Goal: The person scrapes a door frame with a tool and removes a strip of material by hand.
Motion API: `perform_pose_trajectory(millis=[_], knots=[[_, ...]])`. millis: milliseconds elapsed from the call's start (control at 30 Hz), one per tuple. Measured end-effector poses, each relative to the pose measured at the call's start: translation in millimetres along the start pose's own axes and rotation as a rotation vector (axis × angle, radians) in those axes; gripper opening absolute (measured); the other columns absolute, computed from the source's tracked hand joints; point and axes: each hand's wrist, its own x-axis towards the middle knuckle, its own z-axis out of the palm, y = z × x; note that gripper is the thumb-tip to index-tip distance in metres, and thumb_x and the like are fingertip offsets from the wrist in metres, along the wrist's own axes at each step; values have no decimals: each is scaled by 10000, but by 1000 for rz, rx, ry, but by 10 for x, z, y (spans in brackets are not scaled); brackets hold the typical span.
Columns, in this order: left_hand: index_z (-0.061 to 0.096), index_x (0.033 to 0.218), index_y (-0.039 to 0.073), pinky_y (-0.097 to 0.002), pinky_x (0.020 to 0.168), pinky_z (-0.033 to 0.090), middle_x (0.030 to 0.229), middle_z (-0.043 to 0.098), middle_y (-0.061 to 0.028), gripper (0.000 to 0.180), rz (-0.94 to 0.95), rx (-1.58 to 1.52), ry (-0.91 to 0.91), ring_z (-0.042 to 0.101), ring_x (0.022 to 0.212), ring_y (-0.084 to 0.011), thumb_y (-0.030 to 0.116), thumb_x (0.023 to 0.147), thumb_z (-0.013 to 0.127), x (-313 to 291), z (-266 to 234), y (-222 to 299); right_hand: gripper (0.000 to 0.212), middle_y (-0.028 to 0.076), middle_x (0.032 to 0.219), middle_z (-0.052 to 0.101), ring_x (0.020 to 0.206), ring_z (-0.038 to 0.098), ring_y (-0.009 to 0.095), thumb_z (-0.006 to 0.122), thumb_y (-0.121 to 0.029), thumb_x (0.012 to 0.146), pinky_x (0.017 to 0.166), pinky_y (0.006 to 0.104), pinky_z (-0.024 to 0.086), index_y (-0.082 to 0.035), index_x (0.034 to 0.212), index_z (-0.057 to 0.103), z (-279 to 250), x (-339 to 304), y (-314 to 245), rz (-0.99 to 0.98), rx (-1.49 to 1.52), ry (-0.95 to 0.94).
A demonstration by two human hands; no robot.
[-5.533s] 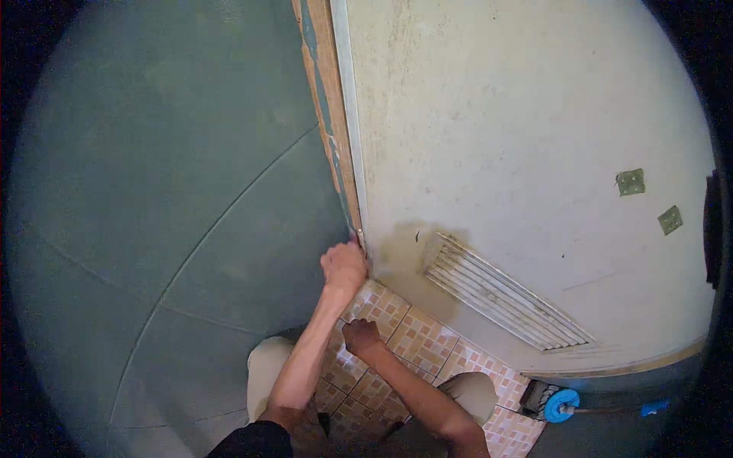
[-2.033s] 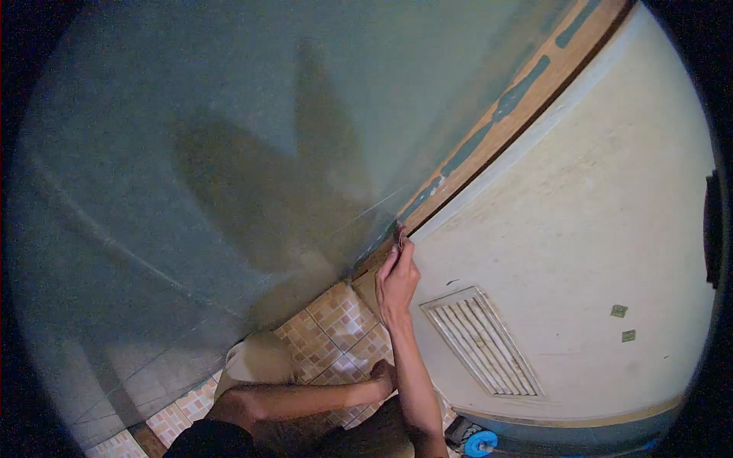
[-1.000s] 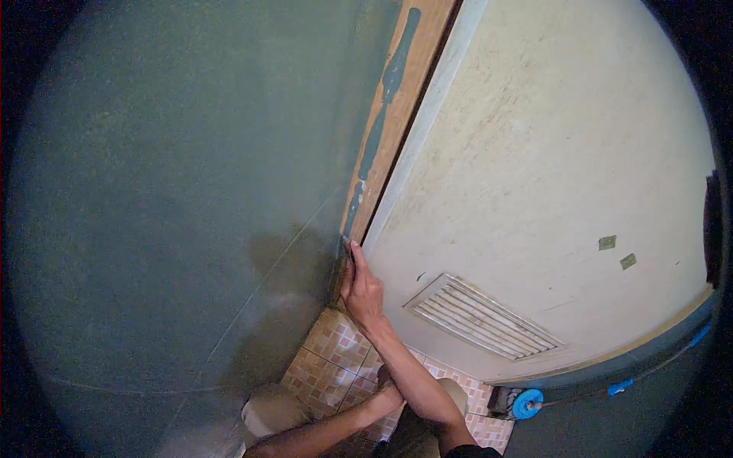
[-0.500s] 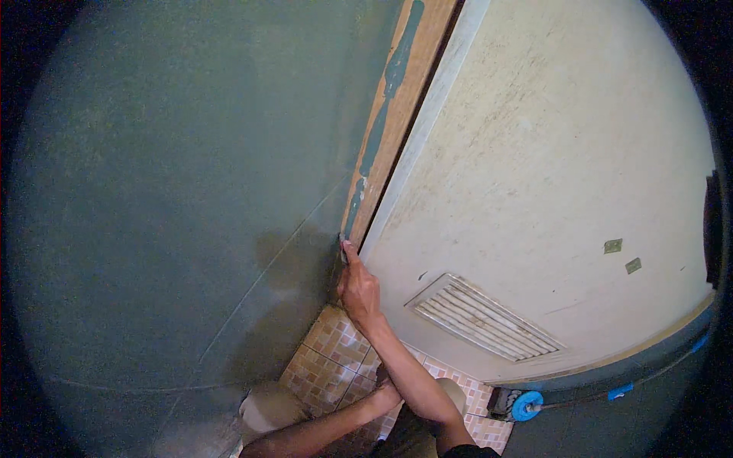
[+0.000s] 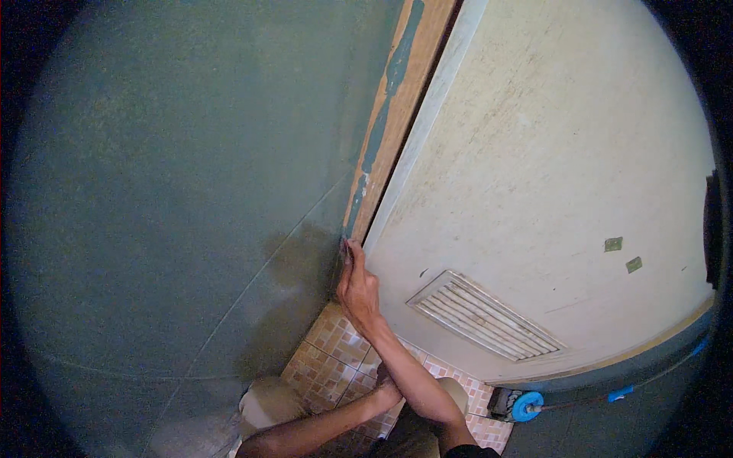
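Observation:
My right hand (image 5: 357, 288) is up against the lower part of a wooden door frame strip (image 5: 372, 200), where the strip meets the green wall (image 5: 175, 168). Its fingers are pinched together at the tips. Whatever they hold there is too small and too hidden to name. Uneven patches of blue-green paint (image 5: 374, 133) run down the brown wood. My left hand (image 5: 387, 388) is low down, mostly hidden behind my right forearm, so its fingers do not show.
A stained cream door (image 5: 519, 168) with a slatted vent (image 5: 486, 317) stands right of the frame. Below lies a tiled floor (image 5: 324, 357). A blue round object (image 5: 527, 406) on a rod sits at lower right. My bent knees flank my arms.
The fingers of my right hand have shifted at the frame; the index finger, stretched upward before, is now more bent. My left arm stays nearly still.

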Motion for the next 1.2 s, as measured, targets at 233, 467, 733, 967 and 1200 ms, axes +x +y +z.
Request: perform_pose_trajectory(millis=[233, 467, 733, 967, 1200], knots=[[522, 876, 117, -306, 665, 447, 820, 512, 23, 174, 107, -166, 6, 489, 782, -93, 278, 944, 526, -200, 165, 288, 432, 204, 596, 556, 466, 581, 331, 489, 23, 896, 407, 421, 415, -68, 1306, 385, -84, 50, -21, -13, -61, 4], [502, 901, 120, -302, 673, 456, 845, 502, 22, 108, 62, -251, -59, 493, 793, -93, 209, 937, 551, -174, 87, 270, 512, 211, 604, 563, 486, 585, 348, 501, 53, 835, 442, 455, 454, -54, 1321, 381, 8, -96, 143, -104, -100, -22], [528, 931, 99, -308, 667, 460, 878, 536, 13, 155, 177, 165, -90, 492, 799, -95, 235, 908, 600, -249, 58, 273, 337, 218, 658, 586, 530, 606, 360, 480, -19, 917, 455, 448, 450, -41, 1248, 427, -36, -58, 20, 18, -37, -29], [607, 765, 56, -347, 608, 455, 748, 601, -23, 284, 333, 478, 114, 517, 703, -111, 299, 908, 576, 344, -160, -392, 384, 175, 587, 575, 478, 591, 315, 541, -34, 879, 404, 422, 432, -57, 1251, 445, -126, 165, -97, -4, -20, 55], [589, 821, 39, -333, 606, 452, 808, 605, -26, 262, 183, 275, 114, 517, 733, -103, 284, 909, 562, 136, -49, -106, 335, 174, 535, 539, 444, 574, 328, 539, -25, 878, 401, 427, 421, -38, 1207, 477, -132, 99, -63, -57, -149, 36]])
